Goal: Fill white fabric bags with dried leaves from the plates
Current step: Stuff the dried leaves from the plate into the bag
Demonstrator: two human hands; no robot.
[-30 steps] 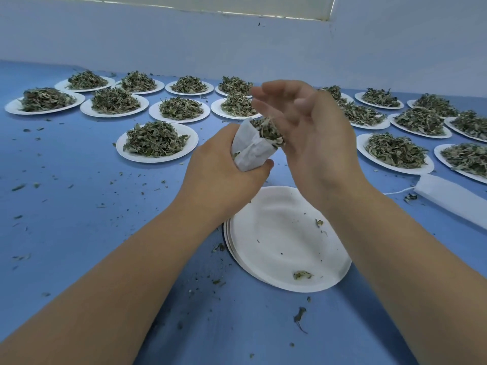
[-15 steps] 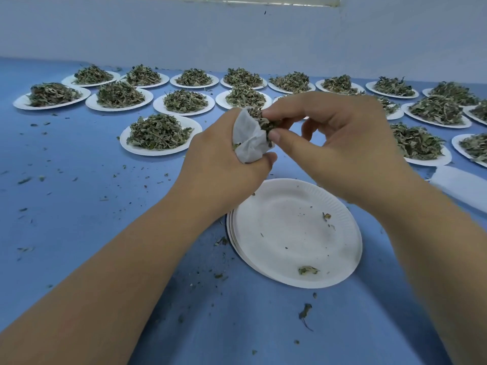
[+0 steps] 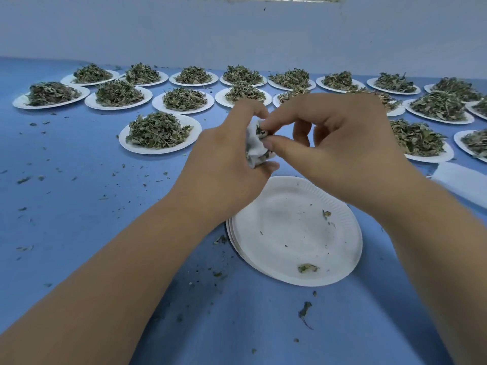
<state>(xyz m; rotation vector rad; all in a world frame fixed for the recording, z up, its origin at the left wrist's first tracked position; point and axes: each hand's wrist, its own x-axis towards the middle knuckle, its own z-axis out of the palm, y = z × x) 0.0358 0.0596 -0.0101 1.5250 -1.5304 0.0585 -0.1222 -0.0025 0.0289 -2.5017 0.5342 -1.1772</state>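
Head view: clutching a white bag (image 3: 254, 151) in the left grip (image 3: 224, 164) above a stack (image 3: 284, 233) of near-empty plates, pinching its leaf-stuffed mouth with the right grip (image 3: 342, 143); blue crumb-strewn table (image 3: 79, 206), rows of heaped plates (image 3: 195, 127), pale wall (image 3: 237, 35) behind.

- Left hand (image 3: 224, 164) is up above the far rim of the empty white paper plate (image 3: 295, 233), gripping a small crumpled white fabric bag (image 3: 256, 150).
- Right hand (image 3: 342, 146) is above that rim too, thumb and forefinger pinching the bag's mouth.
- Bare forearms flank the plate left and right.
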